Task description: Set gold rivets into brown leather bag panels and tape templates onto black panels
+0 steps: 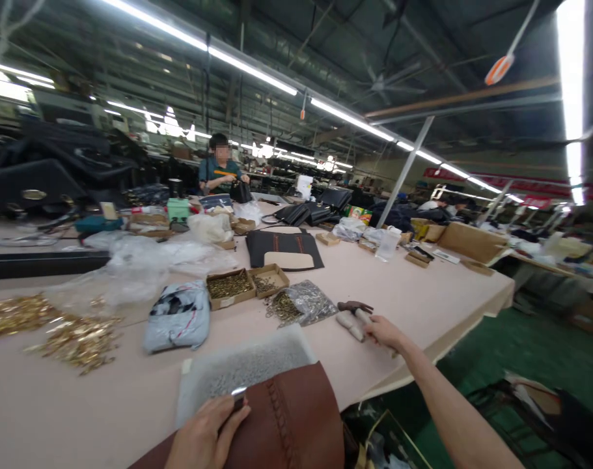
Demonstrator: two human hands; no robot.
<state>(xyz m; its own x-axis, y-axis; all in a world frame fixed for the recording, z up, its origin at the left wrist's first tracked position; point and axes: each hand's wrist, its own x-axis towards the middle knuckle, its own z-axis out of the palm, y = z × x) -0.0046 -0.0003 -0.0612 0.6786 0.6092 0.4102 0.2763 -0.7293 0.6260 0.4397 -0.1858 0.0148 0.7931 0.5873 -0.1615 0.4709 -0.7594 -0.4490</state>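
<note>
A brown leather panel (306, 417) with a braided seam lies at the front of the table, partly over a pale white slab (247, 361). My left hand (206, 430) rests on its upper edge, closed, with thumb and fingers pinching a small shiny metal piece (238, 395) whose kind I cannot make out. Farther right, my right hand (385, 333) reaches over the table and is closed around a hammer's handle. The dark hammer head (355, 306) points left. Beside it is a whitish, lumpy wrapped thing (349, 326), partly behind the fingers.
Gold metal pieces (81, 339) lie spread at left, near a grey plastic packet (178, 317). Cardboard boxes (230, 301) of small fittings and a clear bag (316, 301) stand beyond the slab. A black leather panel (254, 251) lies farther back. A co-worker (222, 172) handles a dark bag.
</note>
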